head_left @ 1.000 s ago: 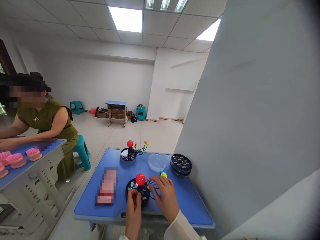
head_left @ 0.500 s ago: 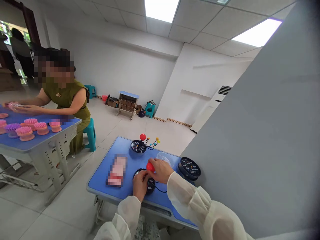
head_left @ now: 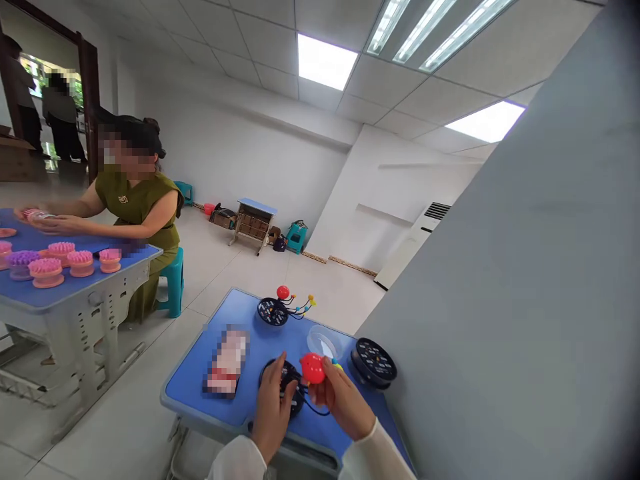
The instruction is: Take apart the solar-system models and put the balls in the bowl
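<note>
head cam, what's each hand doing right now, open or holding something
Left hand: closed on the black round base.
Right hand: closed, holding the red ball.

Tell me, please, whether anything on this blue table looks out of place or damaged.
The glossy red ball leans away from its round black base, wire looping, in the right hand; the matching far model stands upright.

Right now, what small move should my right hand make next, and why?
Probably lower the red ball from your right hand toward the black round base under your left hand. The left hand seems to be steadying that base, and on the matching model beyond, the ball stands above its base.
</note>
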Demonstrator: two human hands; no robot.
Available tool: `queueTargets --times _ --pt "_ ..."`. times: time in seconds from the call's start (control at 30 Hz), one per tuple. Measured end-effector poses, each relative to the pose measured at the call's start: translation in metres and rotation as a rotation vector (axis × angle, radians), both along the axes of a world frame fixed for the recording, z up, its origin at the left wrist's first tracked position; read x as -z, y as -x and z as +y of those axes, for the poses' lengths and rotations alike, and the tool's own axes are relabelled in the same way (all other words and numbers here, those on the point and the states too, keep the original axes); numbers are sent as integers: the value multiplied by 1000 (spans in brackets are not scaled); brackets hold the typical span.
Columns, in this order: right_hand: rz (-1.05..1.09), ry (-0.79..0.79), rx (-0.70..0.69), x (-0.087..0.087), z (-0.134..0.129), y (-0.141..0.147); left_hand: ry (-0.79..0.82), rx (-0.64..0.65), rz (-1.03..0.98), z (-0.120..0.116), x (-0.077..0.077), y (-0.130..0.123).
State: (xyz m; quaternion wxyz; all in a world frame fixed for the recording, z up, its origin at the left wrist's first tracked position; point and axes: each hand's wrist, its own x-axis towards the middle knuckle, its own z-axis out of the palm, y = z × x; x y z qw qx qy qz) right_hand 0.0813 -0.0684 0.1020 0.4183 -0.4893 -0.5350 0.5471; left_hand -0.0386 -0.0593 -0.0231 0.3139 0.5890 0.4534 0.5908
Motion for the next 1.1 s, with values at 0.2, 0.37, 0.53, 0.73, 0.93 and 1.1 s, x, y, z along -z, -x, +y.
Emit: queueTargets --times 0.2,0.37,0.53,0.73,0.93,1.1 --pt "-197 -14 174 22 -52 2 -603 117 465 -30 -41 26" --pt "-442 -197 362 28 -67 2 -903 98 709 -25 -68 19" --pt "-526 -399 365 48 -77 4 -904 77 567 -33 -71 12" --pt "-632 -557 474 41 -88 11 -821 -5 503 -43 -71 6" --pt "-632 -546 447 17 -88 17 -717 -73 365 -51 -65 -4" --pt "-686 -626 501 15 -91 19 -620 -87 262 -58 -60 -9"
